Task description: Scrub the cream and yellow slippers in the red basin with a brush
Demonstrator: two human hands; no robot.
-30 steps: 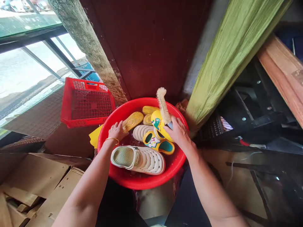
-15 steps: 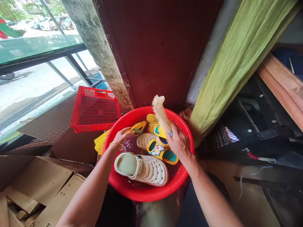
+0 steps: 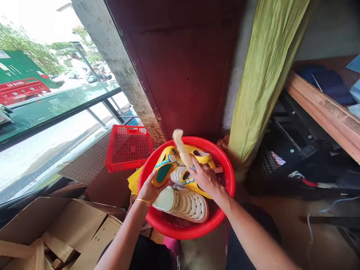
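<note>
Leftmost, one opened cardboard box (image 3: 75,221), wooden pieces inside. Next, one red plastic crate (image 3: 131,150), mesh-bottomed, near the round red basin (image 3: 191,235). One left hand (image 3: 150,189), gold-coloured bangle at the wrist, closed on the heel end of a yellow clog with teal insole (image 3: 164,173), held tilted over the basin's left side. One pale bristle brush (image 3: 182,150), head pointing up and away, bristles beside that clog. In the basin: one cream perforated clog (image 3: 187,205), lying on its sole at the near side; further yellow footwear (image 3: 202,157) behind it, partly hidden. One right hand (image 3: 207,179), apart from the left, wrapped round the brush's handle. Beyond the basin, one dark red door panel (image 3: 185,78). Rightward, one yellow-green curtain (image 3: 253,90), then one wooden plank (image 3: 323,108).
</note>
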